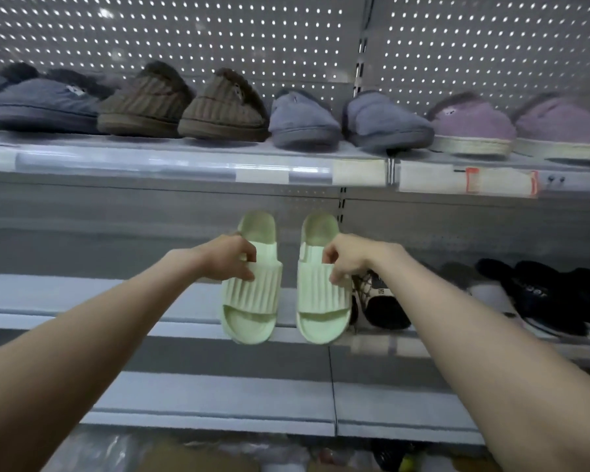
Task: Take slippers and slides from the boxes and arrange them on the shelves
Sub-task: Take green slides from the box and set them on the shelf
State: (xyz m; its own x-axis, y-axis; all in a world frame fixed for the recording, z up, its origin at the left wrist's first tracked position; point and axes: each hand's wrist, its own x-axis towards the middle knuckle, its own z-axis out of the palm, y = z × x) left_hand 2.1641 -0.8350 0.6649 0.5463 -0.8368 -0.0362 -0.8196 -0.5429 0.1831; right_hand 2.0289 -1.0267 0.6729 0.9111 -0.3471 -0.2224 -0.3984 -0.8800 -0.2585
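Two bare forearms reach in from the bottom corners. The left hand pinches the ribbed strap of the left green slide, thumb and fingers curled round its outer edge. The right hand does the same on the right green slide. One slide per hand, side by side and just apart, heels toward the back panel and toes toward the camera, hanging past the front edge of the middle shelf. Can't tell if the soles touch it.

Just right of the pair is a patterned black-and-white slide, and further right are black slides. The upper shelf carries a row of furry slippers: blue-grey, brown, grey, purple. The lower shelf is below, with blurred packaging under it.

Handling guess: moulded foam, light, bendy, not fragile, slightly grippy. The strap is the easy handle, but a slide swings from it. A sidewall or heel grip is better for squaring toes to the shelf edge.
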